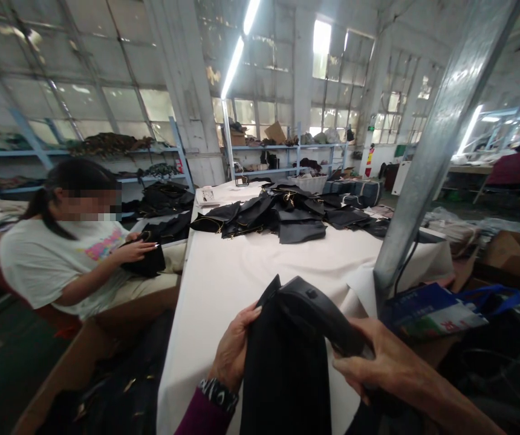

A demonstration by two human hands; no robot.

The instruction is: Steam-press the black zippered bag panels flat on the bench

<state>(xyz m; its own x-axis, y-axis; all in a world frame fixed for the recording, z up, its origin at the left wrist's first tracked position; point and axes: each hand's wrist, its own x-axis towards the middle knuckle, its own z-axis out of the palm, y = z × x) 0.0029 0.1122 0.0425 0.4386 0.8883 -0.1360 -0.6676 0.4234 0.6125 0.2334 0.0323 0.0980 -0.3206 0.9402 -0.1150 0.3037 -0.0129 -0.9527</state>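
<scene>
My left hand (pixel 233 350) grips the left edge of a black fabric piece (pixel 282 374) that hangs in front of me at the near edge of a white table (pixel 242 266). My right hand (pixel 373 362) is closed on a black handheld tool (pixel 318 314) that rests on top of the fabric. A pile of black fabric pieces (pixel 287 214) with gold zips lies across the far part of the table.
A person in a white T-shirt (pixel 55 260) sits at the left, handling a black piece. A slanted metal post (pixel 436 139) rises at the right, with a blue bag (pixel 436 308) at its foot. Cardboard boxes (pixel 514 254) stand at far right, shelves at the back.
</scene>
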